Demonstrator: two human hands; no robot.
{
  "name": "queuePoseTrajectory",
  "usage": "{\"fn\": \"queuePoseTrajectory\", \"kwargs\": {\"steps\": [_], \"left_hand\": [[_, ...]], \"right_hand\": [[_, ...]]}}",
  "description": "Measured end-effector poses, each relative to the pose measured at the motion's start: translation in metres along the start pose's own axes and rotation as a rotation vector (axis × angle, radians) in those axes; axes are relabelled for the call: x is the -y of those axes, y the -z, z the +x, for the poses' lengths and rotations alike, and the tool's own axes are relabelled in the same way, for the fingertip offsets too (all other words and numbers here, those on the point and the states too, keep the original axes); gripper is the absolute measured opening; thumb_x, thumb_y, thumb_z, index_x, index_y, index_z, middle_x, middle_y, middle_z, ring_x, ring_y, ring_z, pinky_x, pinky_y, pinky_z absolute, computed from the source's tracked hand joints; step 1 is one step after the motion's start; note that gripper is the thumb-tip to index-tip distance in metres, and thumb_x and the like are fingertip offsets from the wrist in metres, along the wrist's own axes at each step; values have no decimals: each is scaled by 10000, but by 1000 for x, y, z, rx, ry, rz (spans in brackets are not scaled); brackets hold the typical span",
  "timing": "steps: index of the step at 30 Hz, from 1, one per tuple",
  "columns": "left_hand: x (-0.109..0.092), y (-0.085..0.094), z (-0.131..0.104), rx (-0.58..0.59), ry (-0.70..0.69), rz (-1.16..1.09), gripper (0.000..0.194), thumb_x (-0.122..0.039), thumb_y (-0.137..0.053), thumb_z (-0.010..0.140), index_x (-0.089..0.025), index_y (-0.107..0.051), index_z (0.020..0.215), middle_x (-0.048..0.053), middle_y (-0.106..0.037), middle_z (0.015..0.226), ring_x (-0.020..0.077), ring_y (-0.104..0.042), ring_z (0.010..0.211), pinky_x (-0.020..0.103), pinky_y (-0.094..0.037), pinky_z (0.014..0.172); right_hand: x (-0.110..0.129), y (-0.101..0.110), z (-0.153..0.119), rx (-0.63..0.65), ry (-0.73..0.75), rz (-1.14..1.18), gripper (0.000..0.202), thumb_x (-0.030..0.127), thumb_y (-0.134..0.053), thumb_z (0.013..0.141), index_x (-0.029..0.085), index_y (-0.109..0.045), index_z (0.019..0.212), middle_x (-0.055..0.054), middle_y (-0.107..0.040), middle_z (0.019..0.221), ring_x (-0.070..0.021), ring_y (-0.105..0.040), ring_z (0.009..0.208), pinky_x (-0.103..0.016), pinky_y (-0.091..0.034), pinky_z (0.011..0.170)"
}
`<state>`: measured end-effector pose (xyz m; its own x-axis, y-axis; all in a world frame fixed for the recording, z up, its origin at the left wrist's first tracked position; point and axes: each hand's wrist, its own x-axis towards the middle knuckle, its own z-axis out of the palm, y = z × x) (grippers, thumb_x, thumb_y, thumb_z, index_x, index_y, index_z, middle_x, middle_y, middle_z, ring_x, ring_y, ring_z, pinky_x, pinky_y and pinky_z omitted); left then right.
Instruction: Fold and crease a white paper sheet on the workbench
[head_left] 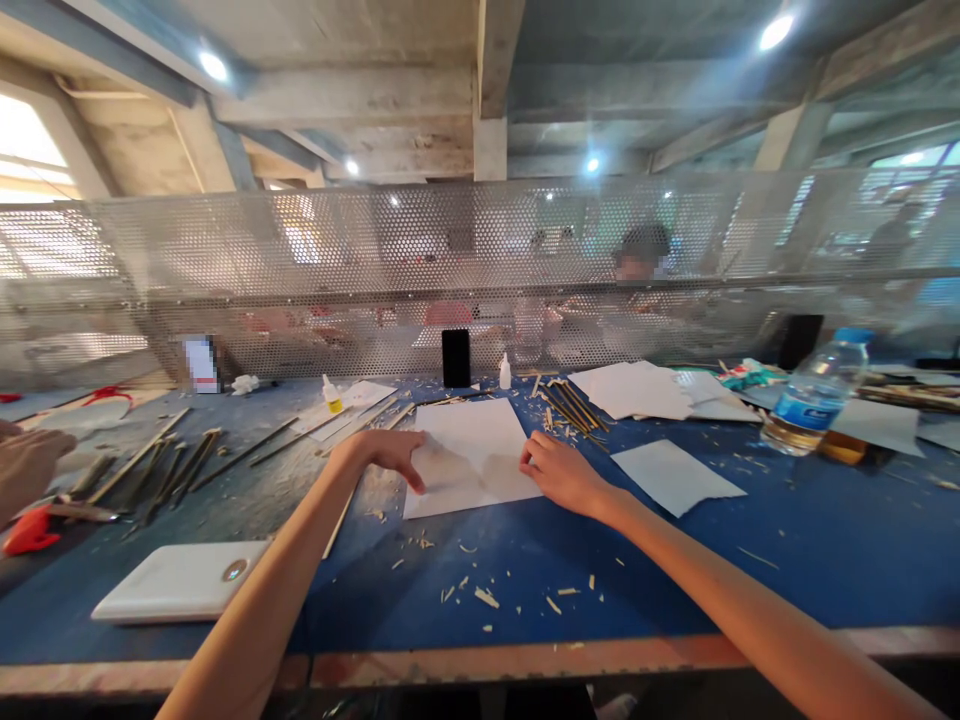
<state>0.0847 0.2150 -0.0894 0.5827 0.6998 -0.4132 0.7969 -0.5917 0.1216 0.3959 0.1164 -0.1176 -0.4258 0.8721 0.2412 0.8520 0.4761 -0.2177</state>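
A white sheet of paper (472,450) lies flat on the blue table (525,600) between my two hands. My left hand (391,455) is at the sheet's left edge, thumb and fingers spread apart, holding nothing. At the right edge of the paper is my right hand (559,472), its fingers curled together; whatever may be between the fingertips is hidden. A torn white piece of paper (679,476) lies to the right of my right hand. Beyond the sheet stand a black phone (456,358) and a small white glue bottle (505,373).
Thin sticks (574,408) and shavings lie around. A paper stack (637,390) and a water bottle (817,395) are at right. At left are a white power bank (180,582), a yellow-labelled bottle (331,396) and another person's hand (30,465). A perforated metal screen (420,250) stands behind.
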Motion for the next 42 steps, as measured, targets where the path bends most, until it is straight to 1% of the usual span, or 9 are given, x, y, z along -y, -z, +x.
{"fn": "queuePoseTrajectory", "kwargs": {"steps": [5, 9, 15, 21, 27, 29, 33, 38, 42], "left_hand": [[2, 0, 1, -4, -17, 13, 988, -668, -740, 567, -220, -433, 1391, 129, -474, 1430, 391, -418, 1291, 409, -347, 1038], [2, 1, 1, 7, -13, 21, 1006, -692, -731, 564, -213, -433, 1397, 136, -477, 1427, 395, -421, 1288, 409, -351, 1032], [1, 1, 1, 16, -2, 5, 1024, -689, -734, 561, -203, -421, 1407, 142, -402, 1483, 400, -361, 1334, 401, -309, 1068], [-2, 2, -1, 20, 14, -7, 1048, -695, -738, 539, -177, -425, 1395, 152, -422, 1465, 406, -368, 1326, 402, -325, 1065], [-4, 3, -2, 51, 37, 11, 1065, -705, -721, 555, -156, -412, 1415, 156, -400, 1478, 382, -350, 1345, 356, -312, 1072], [-3, 3, -2, 43, 34, 17, 1067, -701, -721, 562, -163, -396, 1425, 156, -391, 1486, 380, -352, 1345, 372, -310, 1073], [-1, 2, 0, 24, 14, 15, 1015, -702, -727, 566, -217, -422, 1404, 131, -454, 1446, 380, -387, 1322, 392, -332, 1055], [-3, 2, -2, 19, 11, 6, 1050, -691, -743, 546, -195, -409, 1410, 157, -414, 1471, 392, -380, 1324, 401, -325, 1059], [-4, 3, -3, 2, 8, -10, 1035, -662, -753, 555, -143, -429, 1390, 179, -436, 1447, 417, -389, 1308, 405, -335, 1054]], "right_hand": [[-4, -2, 1, 36, 30, 114, 73, 215, -545, 936, 187, -592, 888, -41, -602, 984, -155, -596, 847, -258, -413, 723], [-4, -1, 2, -43, -33, -2, 72, 197, -558, 928, 177, -601, 873, -62, -591, 993, -186, -594, 918, -272, -412, 753], [0, -2, 1, 27, 2, 155, 67, 224, -569, 919, 188, -612, 882, -33, -612, 971, -145, -601, 833, -250, -417, 718], [-5, -2, 4, -52, -59, -10, 72, 215, -579, 917, 177, -606, 862, -64, -601, 975, -197, -599, 929, -285, -421, 772], [0, 0, 2, 29, -37, 183, 77, 224, -569, 914, 192, -605, 853, -29, -611, 962, -142, -597, 813, -250, -422, 722], [-3, -2, 3, 16, -52, 181, 74, 223, -570, 912, 191, -606, 856, -28, -607, 958, -145, -599, 829, -252, -422, 737], [-10, -3, 5, -24, -91, 136, 78, 227, -583, 905, 181, -604, 846, -36, -594, 944, -161, -597, 850, -264, -419, 754], [-3, -1, 2, 40, -15, 248, 78, 221, -565, 909, 185, -596, 847, -29, -601, 948, -142, -589, 815, -251, -427, 735], [-2, 1, 3, 2, -48, 185, 88, 230, -552, 919, 188, -596, 855, -36, -598, 965, -154, -591, 844, -263, -424, 746]]}}
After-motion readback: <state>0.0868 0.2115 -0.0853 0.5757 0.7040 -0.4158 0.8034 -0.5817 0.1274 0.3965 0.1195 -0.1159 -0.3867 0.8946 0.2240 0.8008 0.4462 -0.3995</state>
